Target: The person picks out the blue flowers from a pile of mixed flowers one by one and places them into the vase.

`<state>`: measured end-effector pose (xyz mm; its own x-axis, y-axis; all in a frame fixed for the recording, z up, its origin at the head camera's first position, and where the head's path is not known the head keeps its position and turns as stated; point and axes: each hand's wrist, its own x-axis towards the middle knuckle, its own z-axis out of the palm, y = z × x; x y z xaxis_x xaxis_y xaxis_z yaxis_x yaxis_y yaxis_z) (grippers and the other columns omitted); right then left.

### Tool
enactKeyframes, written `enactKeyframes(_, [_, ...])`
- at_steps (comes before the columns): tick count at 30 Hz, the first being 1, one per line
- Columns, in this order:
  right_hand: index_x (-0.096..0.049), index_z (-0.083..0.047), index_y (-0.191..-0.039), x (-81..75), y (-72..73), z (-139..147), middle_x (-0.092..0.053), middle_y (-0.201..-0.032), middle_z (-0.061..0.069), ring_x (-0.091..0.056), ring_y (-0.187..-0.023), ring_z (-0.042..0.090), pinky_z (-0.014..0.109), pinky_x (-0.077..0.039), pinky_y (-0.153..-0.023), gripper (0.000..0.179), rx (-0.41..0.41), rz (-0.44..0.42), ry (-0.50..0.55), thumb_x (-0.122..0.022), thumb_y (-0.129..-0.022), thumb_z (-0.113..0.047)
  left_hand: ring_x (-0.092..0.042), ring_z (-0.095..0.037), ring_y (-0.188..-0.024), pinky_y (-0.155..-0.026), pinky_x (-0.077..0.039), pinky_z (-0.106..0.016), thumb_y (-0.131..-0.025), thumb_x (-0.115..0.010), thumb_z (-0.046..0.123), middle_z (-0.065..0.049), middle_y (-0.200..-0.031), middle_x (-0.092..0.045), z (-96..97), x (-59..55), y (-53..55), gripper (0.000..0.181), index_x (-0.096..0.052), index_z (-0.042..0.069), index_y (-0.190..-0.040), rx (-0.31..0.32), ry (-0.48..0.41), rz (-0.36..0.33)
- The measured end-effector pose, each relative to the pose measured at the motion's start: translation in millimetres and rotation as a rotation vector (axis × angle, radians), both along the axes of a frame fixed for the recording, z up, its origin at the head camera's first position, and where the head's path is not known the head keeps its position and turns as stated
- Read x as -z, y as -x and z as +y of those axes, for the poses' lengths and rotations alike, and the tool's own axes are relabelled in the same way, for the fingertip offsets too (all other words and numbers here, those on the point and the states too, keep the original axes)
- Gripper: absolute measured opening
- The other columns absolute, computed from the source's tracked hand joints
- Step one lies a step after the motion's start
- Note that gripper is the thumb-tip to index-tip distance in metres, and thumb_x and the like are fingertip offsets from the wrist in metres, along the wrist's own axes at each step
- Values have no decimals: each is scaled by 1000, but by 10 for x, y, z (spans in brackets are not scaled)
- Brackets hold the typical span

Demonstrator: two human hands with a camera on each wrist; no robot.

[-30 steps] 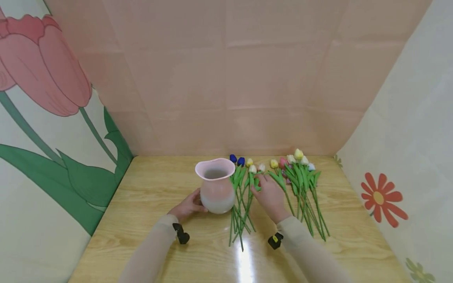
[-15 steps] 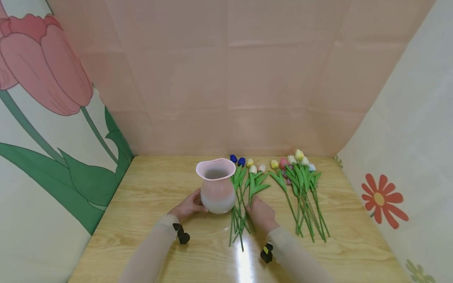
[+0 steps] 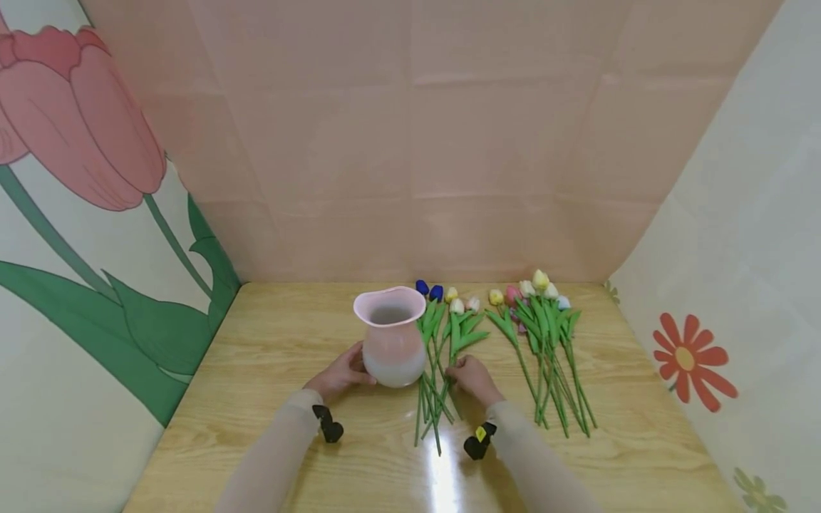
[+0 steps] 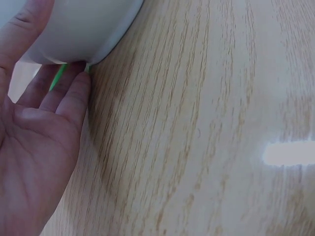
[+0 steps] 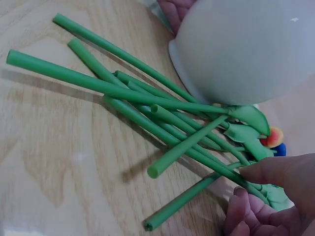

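A pink-and-white vase point(image 3: 394, 349) with a wavy rim stands upright on the wooden table. My left hand point(image 3: 343, 374) holds its left side low down; in the left wrist view the thumb lies against the vase wall point(image 4: 93, 29) and the fingertips reach its base. Right of the vase lies a loose group of artificial tulips point(image 3: 457, 335) with blue, yellow, white and pale pink heads. My right hand point(image 3: 474, 377) pinches a green stem point(image 5: 216, 164) of this group between thumb and fingers. Several crossing stems lie beside it in the right wrist view.
A second bunch of tulips point(image 3: 545, 320), with yellow, pink, white and pale blue heads, lies further right. A pink backdrop point(image 3: 410, 142) rises behind the table point(image 3: 276, 320). Flower-printed panels stand on the left point(image 3: 96, 342) and right point(image 3: 725, 235).
My right hand has come down from the leaves to the stems and now pinches a stem there. The left hand and the vase have stayed in place.
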<state>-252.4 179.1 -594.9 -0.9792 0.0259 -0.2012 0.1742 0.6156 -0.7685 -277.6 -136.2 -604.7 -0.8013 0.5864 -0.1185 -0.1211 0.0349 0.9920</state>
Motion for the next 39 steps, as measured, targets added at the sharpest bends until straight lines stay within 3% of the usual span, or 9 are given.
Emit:
enactKeyframes(7, [-50,-4,-80,-8,0,20,-50,-66,3,-47,-53,12,25,-37,-48,21,52,-44,120,-55,-96,-18,-38,-27,-138,-104,-43,-36,-81,-75,4,-12,-155,-35,-19,49,33,88,-27,22,-152,11,-23,16])
enactKeyframes(15, [-50,-1,-91,10,0,36,-53,-73,7,-50,-59,14,25,-41,-52,17,108,-26,150,-54,-98,-16,-41,-25,-136,-102,-44,-34,-80,-75,3,-9,-153,-38,-16,56,34,88,-28,24,-152,7,-11,10])
enactKeyframes(28, [-50,-3,-95,40,23,44,-54,-76,9,-52,-57,15,26,-41,-49,14,210,201,152,-55,-99,-16,-38,-26,-138,-103,-43,-33,-81,-75,2,-9,-154,-36,-14,69,31,88,-27,23,-152,10,-17,15])
enactKeyframes(39, [-56,-4,-103,-312,56,84,-63,-97,15,-61,-81,26,32,-48,-67,15,201,411,66,-53,-100,-19,-31,-25,-143,-111,-36,-38,-80,-76,2,-3,-156,-33,2,33,26,88,-29,26,-151,12,-21,8])
